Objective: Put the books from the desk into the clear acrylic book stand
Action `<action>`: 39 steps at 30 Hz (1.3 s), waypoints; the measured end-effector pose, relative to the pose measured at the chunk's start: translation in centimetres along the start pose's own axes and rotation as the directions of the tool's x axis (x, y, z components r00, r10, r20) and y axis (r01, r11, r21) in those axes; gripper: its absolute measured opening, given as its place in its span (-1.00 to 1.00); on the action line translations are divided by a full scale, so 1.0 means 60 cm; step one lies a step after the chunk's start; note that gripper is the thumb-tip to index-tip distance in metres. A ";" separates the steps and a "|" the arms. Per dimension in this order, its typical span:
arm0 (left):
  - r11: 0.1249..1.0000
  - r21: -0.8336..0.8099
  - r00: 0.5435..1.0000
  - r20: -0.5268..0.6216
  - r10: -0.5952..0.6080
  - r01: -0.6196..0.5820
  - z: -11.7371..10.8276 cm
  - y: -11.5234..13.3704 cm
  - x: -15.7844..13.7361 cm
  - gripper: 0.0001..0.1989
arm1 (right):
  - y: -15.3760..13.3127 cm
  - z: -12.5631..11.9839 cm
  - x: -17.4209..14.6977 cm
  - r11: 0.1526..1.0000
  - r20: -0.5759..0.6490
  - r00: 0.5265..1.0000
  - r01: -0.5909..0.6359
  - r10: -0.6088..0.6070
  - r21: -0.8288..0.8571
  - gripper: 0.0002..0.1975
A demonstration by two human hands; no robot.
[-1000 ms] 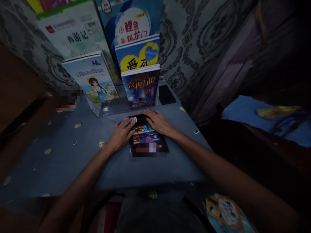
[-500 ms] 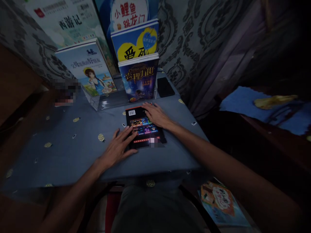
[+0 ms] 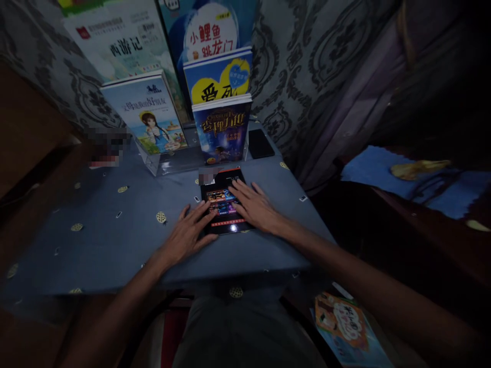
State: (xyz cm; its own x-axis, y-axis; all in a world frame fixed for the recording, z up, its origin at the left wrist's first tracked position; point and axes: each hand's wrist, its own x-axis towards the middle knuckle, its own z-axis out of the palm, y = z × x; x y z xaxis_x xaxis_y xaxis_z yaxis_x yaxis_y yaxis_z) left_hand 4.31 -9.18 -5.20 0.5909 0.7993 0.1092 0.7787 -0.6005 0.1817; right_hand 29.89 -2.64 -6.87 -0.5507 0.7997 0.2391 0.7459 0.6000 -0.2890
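Note:
A dark book (image 3: 228,223) with rows of small colourful pictures lies flat on the cloth-covered table (image 3: 115,245). My left hand (image 3: 187,228) rests at its left edge, fingers spread and fingertips on the cover. Over the book's right side lies my right hand (image 3: 256,205), fingers stretched out and apart. Both hands are open and neither grips anything. Just beyond the book's far edge, a purple book (image 3: 222,130) stands upright in a clear stand (image 3: 169,166).
Beside the purple book stands a light-blue book (image 3: 148,115), with taller books (image 3: 118,38) behind. A black phone (image 3: 261,143) lies right of the stand. Blue cloth (image 3: 368,171) is at the right. More books (image 3: 345,327) lie low, right of my legs.
My right hand has slid from the book's far edge down toward me, over its right side. My left hand has stayed at the left edge. The view has shifted slightly.

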 end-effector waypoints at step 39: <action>0.976 0.073 0.967 -0.170 -0.191 0.206 0.016 0.003 0.020 -0.57 | 0.044 -0.003 0.066 0.999 0.014 0.999 -0.046 0.045 0.018 -0.48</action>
State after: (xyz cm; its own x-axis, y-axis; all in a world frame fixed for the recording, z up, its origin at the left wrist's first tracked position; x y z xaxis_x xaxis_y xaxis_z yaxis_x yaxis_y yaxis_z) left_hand 5.36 -8.36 -5.97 0.3865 0.8912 0.2374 0.8968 -0.4232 0.1288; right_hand 29.75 2.12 -6.50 -0.5213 0.8263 0.2132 0.7634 0.5632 -0.3162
